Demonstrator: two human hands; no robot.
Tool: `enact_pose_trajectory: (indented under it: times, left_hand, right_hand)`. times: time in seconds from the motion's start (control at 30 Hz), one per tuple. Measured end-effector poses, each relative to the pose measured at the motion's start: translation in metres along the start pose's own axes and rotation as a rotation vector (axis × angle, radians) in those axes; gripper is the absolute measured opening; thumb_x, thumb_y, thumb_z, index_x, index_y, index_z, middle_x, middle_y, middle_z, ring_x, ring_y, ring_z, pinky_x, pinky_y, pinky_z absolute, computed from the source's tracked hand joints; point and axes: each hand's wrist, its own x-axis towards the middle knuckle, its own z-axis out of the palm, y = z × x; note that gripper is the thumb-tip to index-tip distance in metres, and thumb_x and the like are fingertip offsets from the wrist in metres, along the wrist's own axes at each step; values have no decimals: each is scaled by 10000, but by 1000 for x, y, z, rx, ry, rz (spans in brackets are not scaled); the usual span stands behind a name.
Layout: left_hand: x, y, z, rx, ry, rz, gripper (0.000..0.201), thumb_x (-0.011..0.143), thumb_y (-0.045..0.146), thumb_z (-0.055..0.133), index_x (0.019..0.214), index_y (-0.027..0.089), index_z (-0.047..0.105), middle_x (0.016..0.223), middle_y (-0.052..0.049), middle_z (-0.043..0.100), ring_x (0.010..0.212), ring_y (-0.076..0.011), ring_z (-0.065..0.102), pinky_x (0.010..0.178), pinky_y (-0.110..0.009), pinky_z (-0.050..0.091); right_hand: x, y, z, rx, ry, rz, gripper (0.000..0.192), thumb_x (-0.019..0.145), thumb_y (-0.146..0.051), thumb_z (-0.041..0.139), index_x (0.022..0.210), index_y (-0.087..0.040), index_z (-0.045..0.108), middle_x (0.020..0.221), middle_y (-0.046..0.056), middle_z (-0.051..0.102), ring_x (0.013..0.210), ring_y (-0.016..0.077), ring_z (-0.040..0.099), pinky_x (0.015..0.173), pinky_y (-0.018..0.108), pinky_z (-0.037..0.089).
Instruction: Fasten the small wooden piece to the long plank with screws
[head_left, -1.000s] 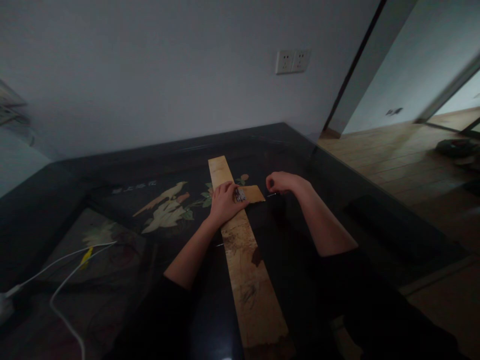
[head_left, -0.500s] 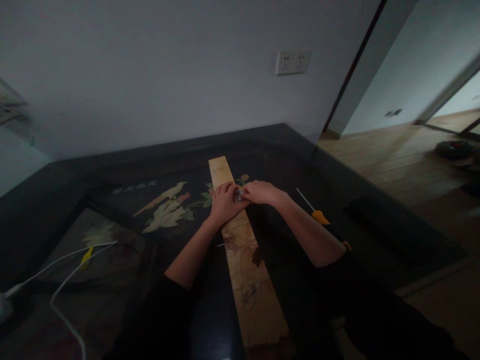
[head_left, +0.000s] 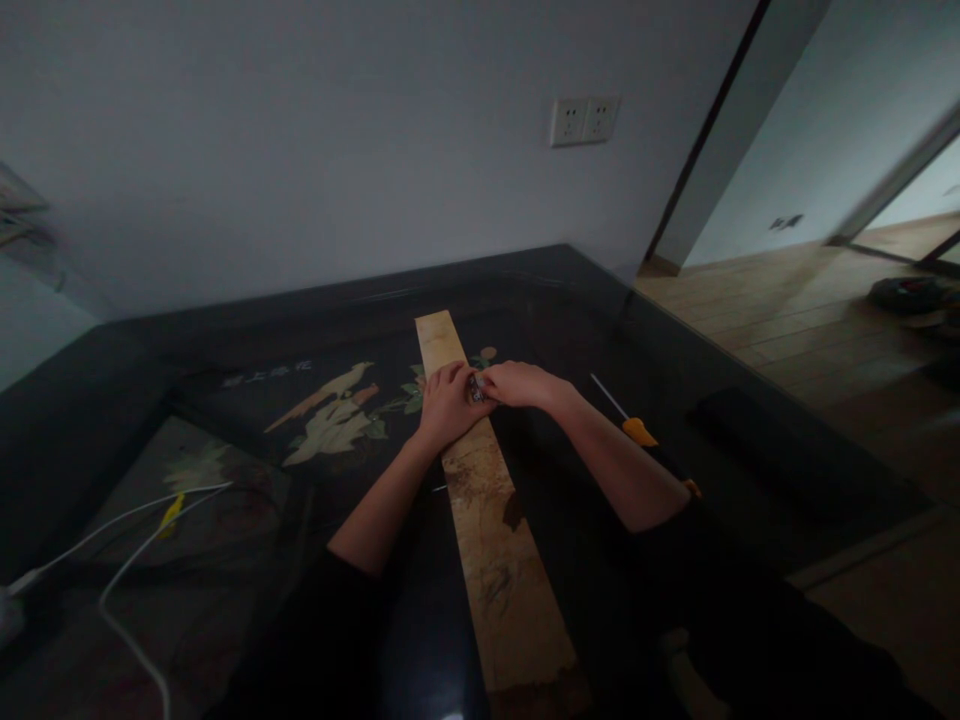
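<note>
A long wooden board [head_left: 495, 540] with dark stains lies lengthwise on the black table. My left hand [head_left: 450, 408] rests across it, fingers curved and thumb stretched to the right, bordering a small shiny metal piece [head_left: 476, 390]. From the right, my right hand [head_left: 519, 384] pinches at the same metal piece with its fingers closed. The hands partly cover the piece, so its exact kind cannot be made out. Right of my right forearm lies a screwdriver [head_left: 639, 432] with an orange-yellow handle and a thin metal shaft.
The black table [head_left: 555, 300] bears a bird-and-flower picture [head_left: 330, 420]. White cables [head_left: 120, 590] with a yellow tag [head_left: 172, 514] run over its left side. A dark oblong object [head_left: 765, 450] lies at the right. Behind stands a wall with sockets [head_left: 584, 121].
Both hands stay at the same spot on the board. My right fingers have shifted very slightly at the metal piece; the view has moved a little.
</note>
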Motion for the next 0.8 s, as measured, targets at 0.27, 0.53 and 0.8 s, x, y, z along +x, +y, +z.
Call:
enact_pose_trajectory:
  times: [0.27,0.53,0.8]
  left_hand:
    - [0,1,-1,6,-8,5,508,711,449,700,1162,253,572,1330,-89,510,1243,-299,453,1050,-440,369]
    - [-1,0,0,6,8,17,521,711,466,695,1162,234,573,1312,-104,521,1240,-301,451,1058,-437,366]
    - [-1,1,-1,4,-11,5,529,709,464,696,1173,243,570,1329,-97,509,1256,-304,437,1068,-448,349]
  right_hand:
    - [-1,-3,0,-18,24,-7,339,873,-241,472,1157,-128,619,1105,188,669,1047,308,640,804,359,485]
    - [-1,-1,-2,-28,35,-27,325,860,-244,511,1152,-145,611,1118,171,665,1034,311,643,790,346,482]
    - [-3,-1,-1,-32,18,12,361,913,-307,429,1157,-127,624,1141,199,655,1054,332,633,807,391,484]
